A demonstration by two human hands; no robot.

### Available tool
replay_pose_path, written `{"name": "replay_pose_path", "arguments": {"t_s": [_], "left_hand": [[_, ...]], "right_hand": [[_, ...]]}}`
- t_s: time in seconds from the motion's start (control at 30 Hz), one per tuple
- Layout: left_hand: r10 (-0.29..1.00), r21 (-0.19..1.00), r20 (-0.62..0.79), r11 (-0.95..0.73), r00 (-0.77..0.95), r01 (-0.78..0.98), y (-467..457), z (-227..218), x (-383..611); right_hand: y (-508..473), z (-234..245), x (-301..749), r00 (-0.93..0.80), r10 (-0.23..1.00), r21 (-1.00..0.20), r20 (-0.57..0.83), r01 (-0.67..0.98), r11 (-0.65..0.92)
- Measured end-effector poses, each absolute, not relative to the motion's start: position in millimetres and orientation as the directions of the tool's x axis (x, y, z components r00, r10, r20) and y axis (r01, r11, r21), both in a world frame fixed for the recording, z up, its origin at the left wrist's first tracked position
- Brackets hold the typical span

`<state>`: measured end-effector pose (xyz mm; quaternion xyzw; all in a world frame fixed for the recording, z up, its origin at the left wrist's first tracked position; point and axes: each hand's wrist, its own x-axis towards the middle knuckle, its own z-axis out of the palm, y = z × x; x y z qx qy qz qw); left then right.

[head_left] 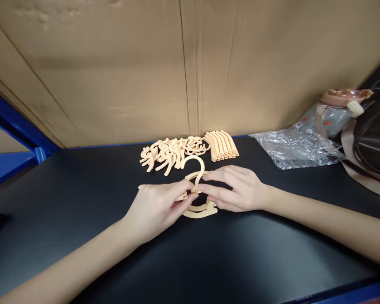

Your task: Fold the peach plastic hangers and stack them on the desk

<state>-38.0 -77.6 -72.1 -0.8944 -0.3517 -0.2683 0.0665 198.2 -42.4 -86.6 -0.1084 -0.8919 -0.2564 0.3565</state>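
Observation:
Near the middle of the table, a beige plastic hanger hook (202, 166) stands up between my two hands. My left hand (160, 202) is closed, thumb and forefinger pinching the hook's base, with a beige hanger arm lying along under the palm. From the other side my right hand (236, 188) bends its fingers in against the base; the forefinger meets it, and the palm hides part of what they grip. Another curved beige piece (194, 175) shows behind the hook. Below the fingers lie further curved hanger pieces (201, 213) on the black table (183, 261).
A loose heap of beige hooks (169, 153) and a neat stack of curved hanger arms (221, 145) lie at the back. Clear plastic wrap (293, 147), a strapped bottle (329, 116) and a dark bag (375, 131) are on the right. Cardboard (114, 76) forms the back wall.

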Motion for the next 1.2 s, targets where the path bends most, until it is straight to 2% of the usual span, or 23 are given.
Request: {"name": "replay_pose_path", "arguments": {"t_s": [0.33,0.53,0.63,0.77,0.97,1.03,1.13,1.2], "left_hand": [[0.417,-0.160,0.554,-0.796,0.720,0.584,-77.4,-67.5,-35.6],[0.399,-0.158,0.558,-0.810,0.728,0.565,-75.5,-70.5,-36.6],[0.419,-0.135,0.548,-0.810,0.724,0.571,-74.3,-72.6,-37.7],[0.433,-0.118,0.533,-0.813,0.727,0.570,-73.1,-75.5,-38.2],[0.406,-0.154,0.526,-0.819,0.747,0.553,-74.3,-76.0,-36.0],[0.422,-0.124,0.540,-0.816,0.728,0.565,-75.2,-75.6,-35.5],[0.479,0.002,0.569,-0.813,0.668,0.582,-75.6,-74.2,-37.1],[0.505,0.065,0.570,-0.814,0.648,0.577,-74.9,-72.3,-39.3]], "right_hand": [[-37.3,-87.0,198.6,-0.702,0.150,0.242,0.696,0.427,0.871],[-34.4,-87.1,198.2,-0.646,0.321,0.066,0.693,0.500,0.864],[-33.2,-87.9,197.4,-0.674,0.332,0.041,0.660,0.473,0.880],[-33.5,-89.5,197.7,-0.721,0.291,0.077,0.629,0.430,0.900],[-37.2,-91.5,198.9,-0.722,0.138,0.264,0.678,0.414,0.871],[-38.0,-91.6,199.0,-0.723,0.137,0.264,0.677,0.413,0.872],[-38.5,-91.3,198.9,-0.708,0.252,0.120,0.660,0.430,0.895],[-38.5,-90.9,198.8,-0.679,0.382,-0.095,0.626,0.421,0.902]]}}
